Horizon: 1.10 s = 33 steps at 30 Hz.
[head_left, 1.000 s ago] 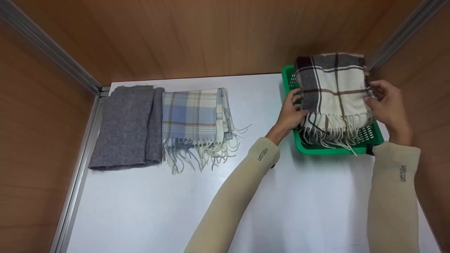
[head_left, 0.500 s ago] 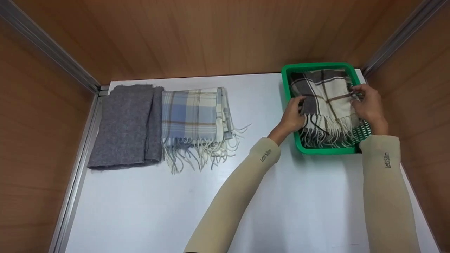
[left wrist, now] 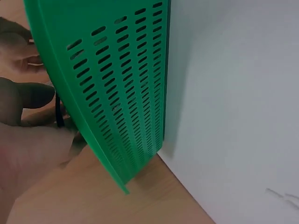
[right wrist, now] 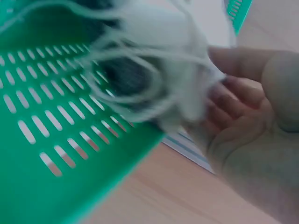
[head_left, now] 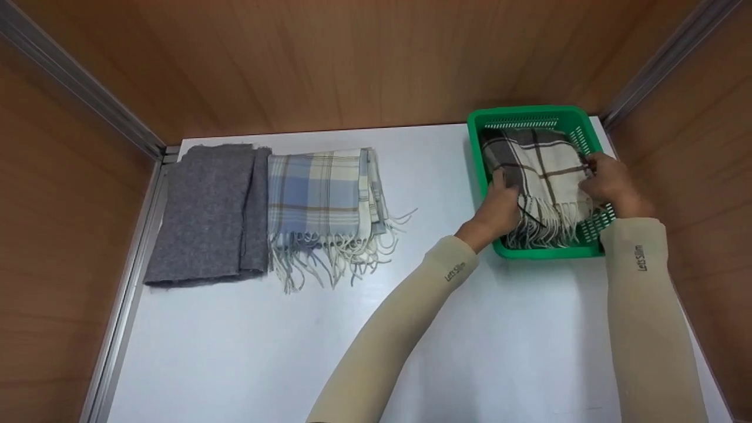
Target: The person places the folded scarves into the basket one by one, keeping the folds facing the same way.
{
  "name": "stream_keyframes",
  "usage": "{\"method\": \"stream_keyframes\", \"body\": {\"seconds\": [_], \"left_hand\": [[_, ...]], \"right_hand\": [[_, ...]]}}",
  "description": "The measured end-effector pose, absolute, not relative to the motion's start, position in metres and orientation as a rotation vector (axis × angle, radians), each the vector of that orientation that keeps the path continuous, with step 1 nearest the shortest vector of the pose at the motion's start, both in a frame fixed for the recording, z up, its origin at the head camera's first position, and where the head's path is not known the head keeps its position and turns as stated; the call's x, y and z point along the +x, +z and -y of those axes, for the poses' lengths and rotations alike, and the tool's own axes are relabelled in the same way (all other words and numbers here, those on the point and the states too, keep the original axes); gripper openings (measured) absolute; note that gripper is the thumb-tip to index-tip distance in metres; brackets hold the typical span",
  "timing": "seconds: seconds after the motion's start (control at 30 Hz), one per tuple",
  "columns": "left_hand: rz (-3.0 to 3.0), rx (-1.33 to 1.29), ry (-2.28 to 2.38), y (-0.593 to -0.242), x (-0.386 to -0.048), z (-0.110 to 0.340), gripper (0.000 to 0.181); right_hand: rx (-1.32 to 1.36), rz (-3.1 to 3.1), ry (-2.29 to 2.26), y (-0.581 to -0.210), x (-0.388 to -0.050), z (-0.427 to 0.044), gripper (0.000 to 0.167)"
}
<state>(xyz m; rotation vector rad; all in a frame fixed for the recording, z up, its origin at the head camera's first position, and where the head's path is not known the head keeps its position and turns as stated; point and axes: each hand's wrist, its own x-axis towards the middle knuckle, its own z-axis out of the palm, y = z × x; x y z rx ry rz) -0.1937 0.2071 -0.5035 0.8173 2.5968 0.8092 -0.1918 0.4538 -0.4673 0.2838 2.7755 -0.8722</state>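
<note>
A folded plaid scarf point(head_left: 549, 167), cream, dark grey and brown with fringe at its near end, lies inside a green plastic basket point(head_left: 529, 254). My left hand point(head_left: 498, 208) grips the scarf's left edge; its fingertips are partly hidden. In the left wrist view the left hand point(left wrist: 28, 121) shows beyond the basket's slotted wall point(left wrist: 121, 79). At the scarf's right edge my right hand point(head_left: 614, 183) pinches the cloth. The right wrist view is blurred, with the right hand's point(right wrist: 252, 112) thumb over the white cloth point(right wrist: 163, 32) and its fingers beneath.
On the white table point(head_left: 247, 352), to the left, lie a folded grey cloth point(head_left: 202, 214) and a folded blue and cream plaid scarf point(head_left: 317, 194) with fringe. Wood panels point(head_left: 352, 64) stand behind and at both sides.
Both hands have lowered the plaid scarf from above the rim into the basket, then shifted it slightly nearer. The basket's far inner wall now shows. The things on the left have stayed put.
</note>
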Motion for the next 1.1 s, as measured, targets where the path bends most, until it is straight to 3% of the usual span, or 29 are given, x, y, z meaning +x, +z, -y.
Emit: {"method": "stream_keyframes", "body": {"seconds": [0.13,0.4,0.87,1.1], "left_hand": [[-2.753,0.904,0.378,-0.506,-0.185,-0.216,0.027],[-2.786,0.912,-0.362,-0.509,-0.180,-0.223,0.060],[-2.656,0.903,-0.502,-0.513,-0.186,-0.226,0.055],[-2.595,0.957,-0.551,-0.509,-0.177,-0.236,0.061]], "right_hand": [[0.201,-2.773,-0.731,-0.458,-0.193,-0.444,0.071],[0.018,-2.610,-0.576,-0.456,-0.200,-0.423,0.071],[0.172,-2.141,-0.728,-0.476,-0.202,-0.431,0.097],[0.188,-2.138,-0.681,-0.477,-0.202,-0.431,0.100]]}}
